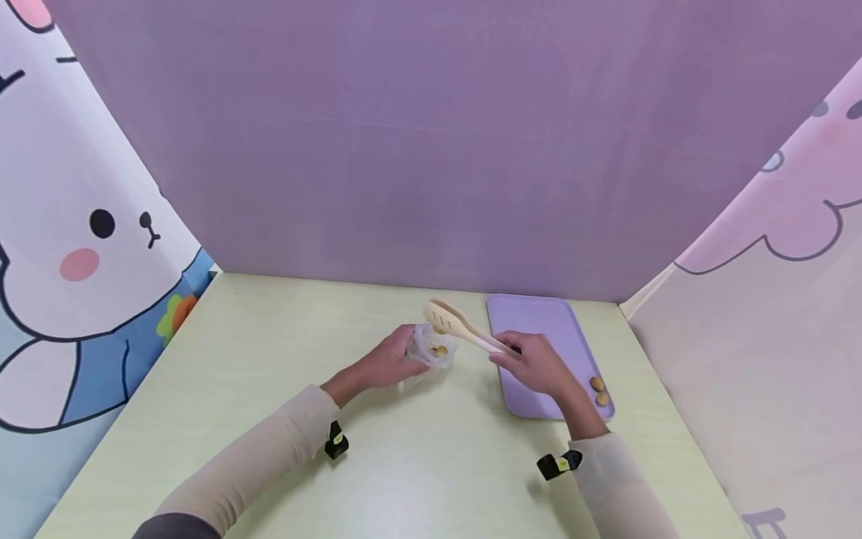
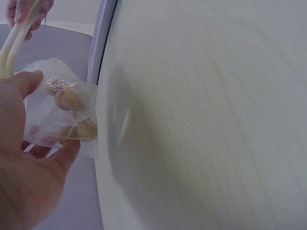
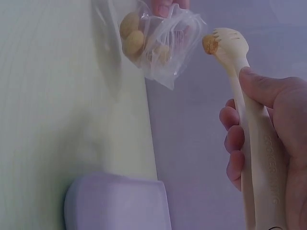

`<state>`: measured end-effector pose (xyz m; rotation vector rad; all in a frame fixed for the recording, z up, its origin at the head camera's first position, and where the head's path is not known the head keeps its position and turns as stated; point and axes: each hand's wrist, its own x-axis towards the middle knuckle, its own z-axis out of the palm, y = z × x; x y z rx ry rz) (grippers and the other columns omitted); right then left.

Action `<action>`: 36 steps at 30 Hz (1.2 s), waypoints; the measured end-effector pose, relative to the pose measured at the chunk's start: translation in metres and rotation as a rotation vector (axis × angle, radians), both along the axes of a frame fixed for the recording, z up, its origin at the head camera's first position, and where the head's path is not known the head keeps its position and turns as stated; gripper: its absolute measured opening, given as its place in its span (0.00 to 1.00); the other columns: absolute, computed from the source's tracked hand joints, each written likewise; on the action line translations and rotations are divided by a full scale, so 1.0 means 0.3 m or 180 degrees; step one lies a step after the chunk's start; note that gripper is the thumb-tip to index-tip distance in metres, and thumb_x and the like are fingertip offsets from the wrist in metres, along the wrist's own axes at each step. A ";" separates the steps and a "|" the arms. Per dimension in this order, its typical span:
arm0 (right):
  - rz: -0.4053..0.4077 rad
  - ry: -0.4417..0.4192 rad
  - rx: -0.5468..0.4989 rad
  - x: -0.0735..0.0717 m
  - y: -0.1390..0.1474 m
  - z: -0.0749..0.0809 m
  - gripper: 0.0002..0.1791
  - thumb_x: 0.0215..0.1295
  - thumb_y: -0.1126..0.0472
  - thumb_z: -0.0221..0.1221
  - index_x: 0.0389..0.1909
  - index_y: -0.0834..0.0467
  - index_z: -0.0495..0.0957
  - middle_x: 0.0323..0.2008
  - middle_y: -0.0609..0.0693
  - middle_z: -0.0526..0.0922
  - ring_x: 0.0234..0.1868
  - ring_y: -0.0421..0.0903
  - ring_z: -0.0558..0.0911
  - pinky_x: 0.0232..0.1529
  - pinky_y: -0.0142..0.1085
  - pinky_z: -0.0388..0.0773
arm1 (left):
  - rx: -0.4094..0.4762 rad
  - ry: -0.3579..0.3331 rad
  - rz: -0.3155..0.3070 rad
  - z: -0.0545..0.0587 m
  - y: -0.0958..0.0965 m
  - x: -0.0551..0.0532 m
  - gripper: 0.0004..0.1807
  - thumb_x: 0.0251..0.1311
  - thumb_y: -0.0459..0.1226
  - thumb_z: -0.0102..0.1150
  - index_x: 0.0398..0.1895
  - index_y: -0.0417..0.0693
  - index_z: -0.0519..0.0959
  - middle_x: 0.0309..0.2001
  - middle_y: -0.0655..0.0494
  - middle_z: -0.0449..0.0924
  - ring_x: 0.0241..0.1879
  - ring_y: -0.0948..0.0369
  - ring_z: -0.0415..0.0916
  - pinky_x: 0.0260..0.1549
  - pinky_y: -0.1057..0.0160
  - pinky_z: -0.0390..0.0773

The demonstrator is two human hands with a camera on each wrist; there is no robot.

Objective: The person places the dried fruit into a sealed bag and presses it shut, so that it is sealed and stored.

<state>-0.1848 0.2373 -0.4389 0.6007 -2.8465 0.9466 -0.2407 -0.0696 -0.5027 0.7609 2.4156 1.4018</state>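
Note:
A clear plastic bag [image 2: 62, 110] with several round brown walnut-like pieces [image 2: 74, 99] inside hangs from my left hand [image 1: 390, 358], whose thumb and fingers curl round its sides. My right hand [image 1: 535, 361] grips a pair of cream tongs [image 3: 256, 129]. Between the tong heads one brown piece [image 3: 209, 44] is pinched, just beside the bag's mouth in the right wrist view. In the head view the tong heads are above the bag's opening, and most of the pinched piece is hidden behind them.
A purple tray [image 1: 539, 318] lies on the right of the pale table [image 1: 404, 479], partly under my right hand. Two brown pieces [image 1: 599, 391] sit in its near right corner. A purple wall [image 1: 431, 150] stands behind the table, with printed cartoon panels at both sides.

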 end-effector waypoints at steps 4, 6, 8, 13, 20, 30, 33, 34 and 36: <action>0.0026 -0.0050 0.0002 -0.004 -0.015 -0.001 0.12 0.66 0.56 0.66 0.47 0.56 0.85 0.26 0.44 0.81 0.24 0.38 0.71 0.25 0.31 0.70 | 0.0017 0.0005 -0.0003 0.000 0.003 -0.004 0.39 0.60 0.40 0.68 0.72 0.43 0.62 0.64 0.47 0.71 0.62 0.52 0.71 0.65 0.44 0.71; 0.0020 -0.0083 0.0008 -0.002 -0.022 0.002 0.13 0.66 0.56 0.66 0.48 0.57 0.85 0.26 0.44 0.81 0.24 0.38 0.71 0.25 0.31 0.70 | 0.0023 0.0009 -0.0007 -0.001 0.004 -0.006 0.39 0.61 0.40 0.68 0.72 0.43 0.62 0.64 0.48 0.71 0.62 0.52 0.72 0.65 0.44 0.71; 0.0017 -0.0111 -0.0001 0.000 -0.029 0.007 0.13 0.67 0.57 0.66 0.49 0.57 0.84 0.27 0.45 0.81 0.25 0.39 0.72 0.26 0.32 0.71 | 0.0034 0.0018 -0.0021 -0.002 0.004 -0.007 0.39 0.60 0.40 0.68 0.73 0.43 0.62 0.63 0.47 0.71 0.62 0.52 0.72 0.65 0.43 0.71; 0.0012 -0.0096 0.0000 0.000 -0.033 0.008 0.15 0.67 0.56 0.66 0.51 0.58 0.84 0.28 0.45 0.81 0.25 0.39 0.72 0.26 0.32 0.71 | 0.0011 0.0049 -0.0035 -0.003 -0.002 -0.003 0.40 0.60 0.41 0.68 0.74 0.44 0.61 0.64 0.47 0.71 0.63 0.51 0.71 0.65 0.42 0.70; -0.0024 -0.0052 -0.0062 0.007 -0.010 0.007 0.14 0.66 0.56 0.67 0.49 0.57 0.84 0.28 0.45 0.81 0.24 0.39 0.71 0.25 0.32 0.70 | -0.0059 0.0077 0.0015 0.007 -0.011 0.001 0.42 0.60 0.42 0.68 0.75 0.43 0.60 0.65 0.46 0.70 0.64 0.50 0.70 0.66 0.43 0.70; -0.0136 -0.0152 -0.0038 0.012 0.025 -0.004 0.15 0.67 0.54 0.66 0.51 0.54 0.84 0.27 0.44 0.80 0.25 0.40 0.72 0.26 0.33 0.71 | -0.0115 0.0088 0.0017 0.003 -0.015 -0.003 0.41 0.60 0.42 0.68 0.74 0.43 0.60 0.64 0.46 0.70 0.62 0.52 0.71 0.64 0.45 0.72; -0.0159 -0.0132 -0.0040 0.013 0.036 -0.008 0.15 0.67 0.53 0.66 0.51 0.54 0.84 0.26 0.43 0.79 0.25 0.40 0.71 0.27 0.33 0.70 | -0.0117 0.0053 0.0040 0.001 -0.015 -0.004 0.41 0.60 0.43 0.68 0.74 0.43 0.61 0.64 0.47 0.70 0.62 0.52 0.71 0.64 0.45 0.72; -0.0170 -0.0128 -0.0046 0.014 0.040 -0.010 0.15 0.67 0.52 0.66 0.50 0.53 0.84 0.26 0.43 0.79 0.25 0.39 0.71 0.27 0.33 0.70 | -0.0123 0.0052 0.0049 -0.001 -0.015 -0.004 0.41 0.60 0.43 0.68 0.74 0.43 0.61 0.64 0.47 0.70 0.62 0.52 0.71 0.64 0.45 0.72; -0.0201 -0.0125 -0.0048 0.016 0.049 -0.014 0.15 0.67 0.52 0.66 0.50 0.53 0.84 0.26 0.43 0.78 0.25 0.39 0.71 0.26 0.33 0.70 | -0.0131 0.0060 0.0061 -0.003 -0.015 -0.004 0.41 0.60 0.43 0.68 0.74 0.43 0.61 0.64 0.47 0.70 0.63 0.52 0.71 0.64 0.45 0.72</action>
